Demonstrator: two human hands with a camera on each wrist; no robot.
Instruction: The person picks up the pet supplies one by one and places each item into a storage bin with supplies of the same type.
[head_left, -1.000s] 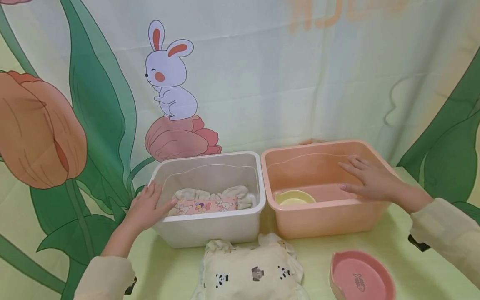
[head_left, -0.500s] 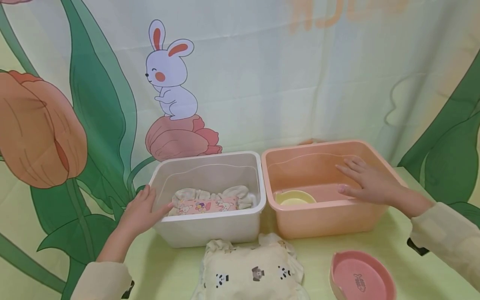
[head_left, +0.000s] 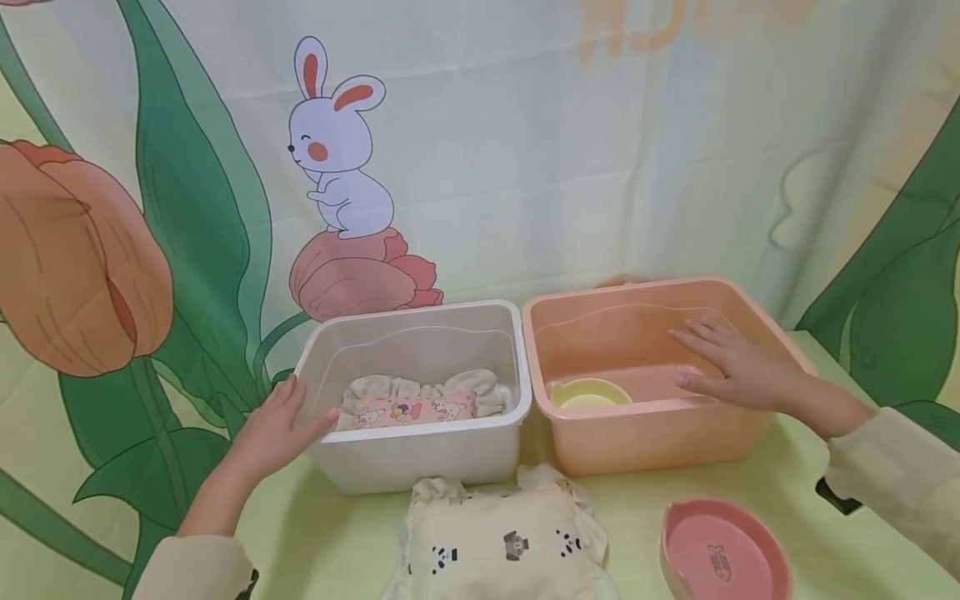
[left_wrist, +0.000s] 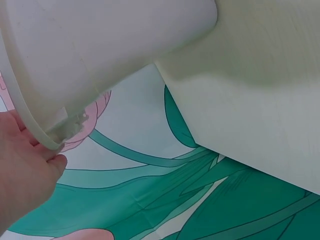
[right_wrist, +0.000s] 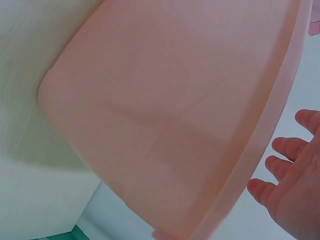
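Observation:
My left hand (head_left: 272, 432) is at the left rim of a white plastic bin (head_left: 427, 460), fingers extended and touching or very near it. In the left wrist view the thumb and fingers lie by the rim corner. Inside that bin rests a small ruffled pink cushion (head_left: 423, 408) with rabbit prints. Over the right part of a peach plastic bin (head_left: 660, 442), my right hand (head_left: 742, 367) hovers with fingers spread, holding nothing. The right wrist view has its fingertips (right_wrist: 260, 190) beside the bin's rim. A shallow yellow dish (head_left: 592, 393) sits in the peach bin.
In front of the bins, a cream ruffled cushion (head_left: 510, 542) with animal prints lies on the pale green table (head_left: 322, 542). A round pink dish (head_left: 727, 550) with a fish-bone mark stands to its right. A printed curtain (head_left: 525, 167) hangs close behind the bins.
My left hand has shifted slightly left and down along the white bin's left rim. The right hand has barely moved, and the cushions and dishes stay in place.

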